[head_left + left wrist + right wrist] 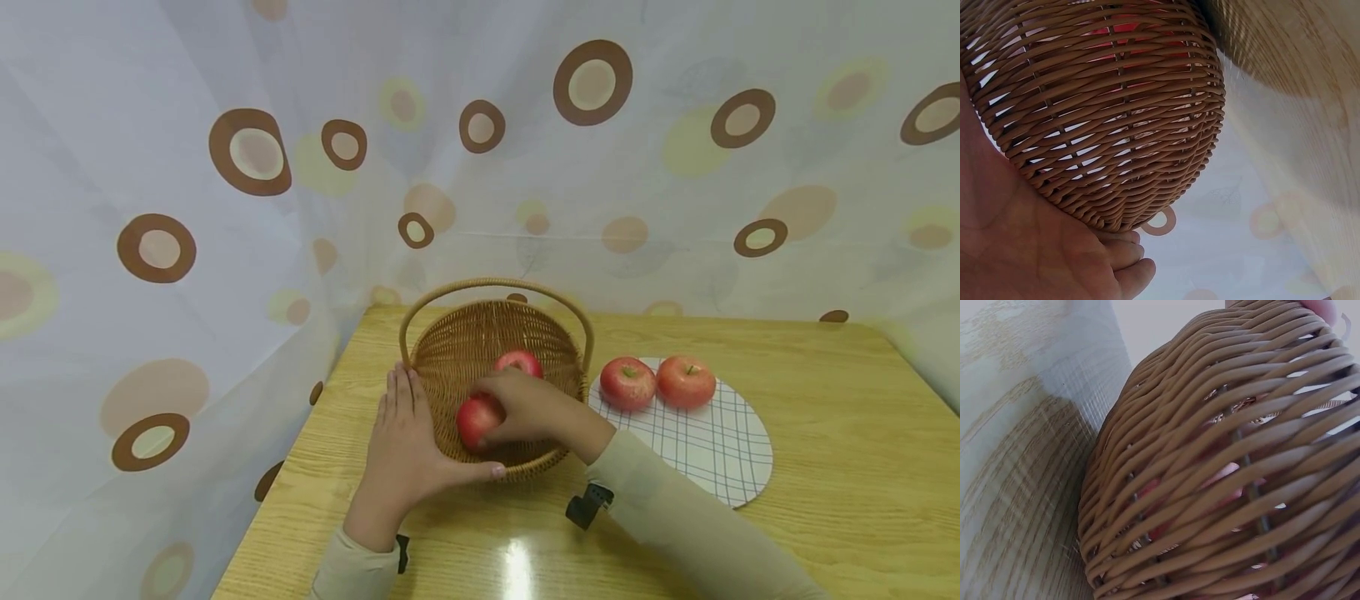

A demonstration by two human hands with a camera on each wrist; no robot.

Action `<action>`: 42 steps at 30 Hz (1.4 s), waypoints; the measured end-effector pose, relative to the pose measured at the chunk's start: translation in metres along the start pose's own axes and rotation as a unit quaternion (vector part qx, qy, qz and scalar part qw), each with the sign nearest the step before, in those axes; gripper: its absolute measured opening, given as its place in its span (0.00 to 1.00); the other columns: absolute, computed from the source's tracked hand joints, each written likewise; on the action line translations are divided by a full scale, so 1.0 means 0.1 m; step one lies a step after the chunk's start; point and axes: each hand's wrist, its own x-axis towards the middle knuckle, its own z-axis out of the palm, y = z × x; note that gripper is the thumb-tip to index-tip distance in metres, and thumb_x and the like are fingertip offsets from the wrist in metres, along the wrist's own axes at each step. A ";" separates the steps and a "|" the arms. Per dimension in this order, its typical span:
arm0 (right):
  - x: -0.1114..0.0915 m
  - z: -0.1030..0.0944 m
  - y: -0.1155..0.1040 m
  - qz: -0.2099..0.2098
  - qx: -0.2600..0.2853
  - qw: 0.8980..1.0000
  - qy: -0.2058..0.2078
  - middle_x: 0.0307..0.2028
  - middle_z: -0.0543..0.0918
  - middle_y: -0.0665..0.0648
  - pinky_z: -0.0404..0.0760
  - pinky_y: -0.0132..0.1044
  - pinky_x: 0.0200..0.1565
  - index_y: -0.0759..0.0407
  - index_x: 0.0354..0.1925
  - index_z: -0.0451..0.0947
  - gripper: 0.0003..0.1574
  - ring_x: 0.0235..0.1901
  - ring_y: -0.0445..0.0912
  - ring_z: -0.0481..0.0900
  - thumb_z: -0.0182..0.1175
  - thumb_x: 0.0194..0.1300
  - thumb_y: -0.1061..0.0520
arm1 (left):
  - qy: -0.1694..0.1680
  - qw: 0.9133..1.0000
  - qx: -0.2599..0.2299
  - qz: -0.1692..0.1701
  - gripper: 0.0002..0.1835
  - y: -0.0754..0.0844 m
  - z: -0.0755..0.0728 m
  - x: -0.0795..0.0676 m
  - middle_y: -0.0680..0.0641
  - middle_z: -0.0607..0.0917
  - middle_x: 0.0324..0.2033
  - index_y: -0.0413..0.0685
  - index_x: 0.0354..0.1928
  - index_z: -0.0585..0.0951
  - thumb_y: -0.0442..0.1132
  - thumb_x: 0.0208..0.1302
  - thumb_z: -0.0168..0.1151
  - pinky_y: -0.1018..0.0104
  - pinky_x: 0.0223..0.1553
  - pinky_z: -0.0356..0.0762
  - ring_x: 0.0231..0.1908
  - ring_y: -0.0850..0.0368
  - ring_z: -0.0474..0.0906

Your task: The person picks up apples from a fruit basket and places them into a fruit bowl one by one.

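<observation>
A brown wicker basket [450,350] with an arched handle stands on the table. Inside it, my right hand [525,408] grips a red apple [474,423] near the front left, fingers over its far side and thumb toward the front. Another red apple [520,362] lies behind that hand, partly hidden by it. My left hand [405,458] rests against the basket's left rim, its fingers straight and its thumb stretched along the front edge. In the left wrist view, the palm [1029,244] lies beside the woven wall [1122,125]. Only the basket's weave [1229,475] fills most of the right wrist view.
Right of the basket lies a round white checked placemat [720,450] bearing two red apples, a left one [627,384] and a right one [686,383]. The wooden table [840,467] meets a white curtain [525,183] with brown rings at the back and left.
</observation>
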 end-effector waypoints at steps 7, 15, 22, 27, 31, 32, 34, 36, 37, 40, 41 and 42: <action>-0.02 0.00 0.00 -0.008 -0.006 1.000 -0.003 0.59 0.86 0.56 0.86 0.51 0.59 0.57 0.62 0.81 0.41 0.60 0.52 0.84 0.83 0.52 0.49 | -0.007 1.000 0.002 -0.001 0.95 0.00 0.00 0.00 0.29 0.32 0.83 0.29 0.83 0.40 0.98 0.28 0.57 0.41 0.84 0.44 0.84 0.37 0.28; -0.05 0.00 0.00 0.004 0.005 1.000 -0.007 0.61 0.85 0.58 0.84 0.53 0.62 0.58 0.63 0.80 0.40 0.64 0.53 0.81 0.82 0.56 0.49 | -0.004 1.000 -0.001 0.003 0.95 -0.01 0.02 0.00 0.30 0.31 0.83 0.30 0.83 0.40 0.98 0.28 0.58 0.42 0.84 0.43 0.84 0.37 0.27; -0.08 -0.01 0.01 -0.005 0.013 1.000 -0.012 0.61 0.84 0.58 0.84 0.54 0.63 0.59 0.63 0.80 0.37 0.65 0.54 0.80 0.80 0.60 0.50 | -0.011 1.000 -0.003 0.001 0.95 0.01 0.00 0.00 0.31 0.30 0.83 0.30 0.83 0.38 0.98 0.28 0.57 0.42 0.84 0.42 0.84 0.39 0.26; -0.13 -0.04 -0.01 -0.011 0.019 1.000 -0.015 0.64 0.83 0.59 0.83 0.56 0.63 0.60 0.66 0.78 0.37 0.66 0.55 0.79 0.77 0.64 0.48 | -0.014 1.000 -0.004 -0.003 0.95 0.01 -0.01 0.00 0.31 0.29 0.83 0.30 0.83 0.37 0.98 0.28 0.58 0.42 0.84 0.42 0.84 0.39 0.26; -0.18 -0.06 -0.03 -0.019 0.017 1.000 0.000 0.65 0.82 0.59 0.82 0.56 0.65 0.61 0.69 0.77 0.38 0.68 0.56 0.78 0.75 0.67 0.48 | -0.009 1.000 -0.007 0.001 0.95 0.01 -0.01 0.00 0.30 0.30 0.82 0.29 0.83 0.39 0.97 0.29 0.58 0.42 0.84 0.43 0.84 0.38 0.27; -0.18 -0.07 -0.03 -0.023 0.017 1.000 0.008 0.65 0.83 0.59 0.82 0.56 0.65 0.61 0.68 0.77 0.38 0.67 0.56 0.79 0.75 0.67 0.48 | -0.007 1.000 -0.008 0.003 0.95 0.01 -0.01 0.00 0.30 0.31 0.82 0.29 0.83 0.39 0.97 0.29 0.58 0.42 0.84 0.43 0.84 0.37 0.27; -0.20 -0.09 -0.03 -0.031 0.018 0.999 0.028 0.64 0.83 0.58 0.83 0.55 0.64 0.61 0.68 0.77 0.38 0.66 0.55 0.79 0.76 0.66 0.47 | -0.004 1.000 -0.006 0.004 0.94 0.01 -0.01 0.00 0.29 0.31 0.82 0.28 0.83 0.40 0.97 0.30 0.58 0.42 0.84 0.44 0.84 0.37 0.28; -0.22 -0.11 -0.03 -0.039 0.021 0.998 0.049 0.63 0.84 0.58 0.83 0.54 0.64 0.60 0.67 0.78 0.38 0.66 0.55 0.80 0.76 0.65 0.46 | -0.003 1.000 -0.006 0.004 0.94 0.01 -0.01 0.00 0.29 0.32 0.82 0.28 0.83 0.40 0.97 0.30 0.58 0.42 0.84 0.44 0.84 0.36 0.29; -0.23 -0.11 -0.03 -0.043 0.024 0.997 0.059 0.62 0.84 0.58 0.83 0.54 0.64 0.60 0.67 0.78 0.38 0.66 0.55 0.80 0.77 0.65 0.46 | -0.003 1.000 -0.005 0.004 0.94 0.01 -0.01 0.00 0.29 0.32 0.82 0.28 0.83 0.41 0.97 0.30 0.58 0.41 0.84 0.44 0.84 0.36 0.28; -0.26 -0.14 -0.01 -0.053 0.035 0.994 0.089 0.61 0.85 0.58 0.85 0.51 0.61 0.59 0.67 0.79 0.38 0.62 0.53 0.83 0.78 0.64 0.46 | -0.007 1.000 -0.005 0.001 0.94 0.01 -0.02 0.00 0.29 0.31 0.82 0.28 0.83 0.40 0.97 0.30 0.58 0.42 0.84 0.43 0.84 0.37 0.27; -0.27 -0.14 0.00 -0.056 0.043 0.993 0.099 0.60 0.85 0.57 0.86 0.50 0.60 0.59 0.67 0.79 0.38 0.60 0.52 0.84 0.78 0.64 0.47 | -0.007 1.000 -0.005 0.000 0.94 0.01 -0.02 0.00 0.30 0.31 0.82 0.28 0.83 0.40 0.97 0.30 0.57 0.42 0.84 0.43 0.84 0.37 0.27; -0.27 -0.15 0.01 -0.061 0.052 0.991 0.109 0.59 0.86 0.57 0.87 0.48 0.58 0.58 0.66 0.80 0.38 0.57 0.50 0.85 0.78 0.63 0.47 | -0.007 1.000 -0.004 0.000 0.94 0.01 -0.02 0.00 0.30 0.31 0.82 0.28 0.83 0.40 0.97 0.30 0.57 0.42 0.84 0.43 0.84 0.37 0.27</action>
